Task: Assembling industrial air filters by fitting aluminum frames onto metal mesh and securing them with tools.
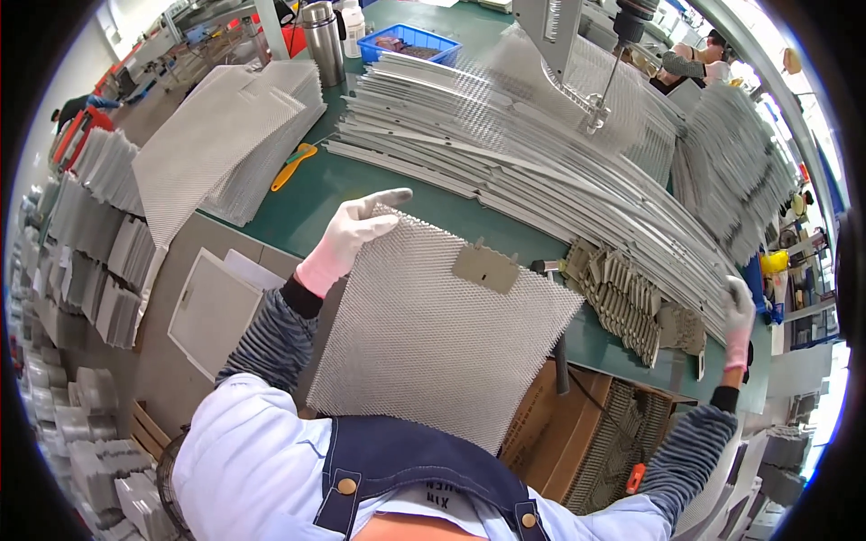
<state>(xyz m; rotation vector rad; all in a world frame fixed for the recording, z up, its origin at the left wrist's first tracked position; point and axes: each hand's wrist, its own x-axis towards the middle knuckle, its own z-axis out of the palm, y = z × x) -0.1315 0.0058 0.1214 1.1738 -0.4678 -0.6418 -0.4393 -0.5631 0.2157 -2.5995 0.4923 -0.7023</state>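
Observation:
A square silver mesh panel (pixel 433 334) is tilted in front of me, its lower edge close to my apron. At its upper left corner, my left hand (pixel 347 239), in a white and pink glove, pinches the mesh with the index finger stretched out. A small beige metal plate (pixel 485 269) with notches lies against the panel's upper edge. Far to the right, my gloved right hand (pixel 739 316) has its fingers bent at the ends of long metal strips (pixel 541 180), apparently around one strip. The exact grip there is small and partly hidden.
Beside the strips lie stacked beige plates (pixel 618 293). Mesh panels (pixel 225 135) are piled at the left, near an orange-handled tool (pixel 293 168). A drill-like machine (pixel 600 99) stands over the back. Below the table edge sits a cardboard box (pixel 550 424). Another person (pixel 695 63) works far right.

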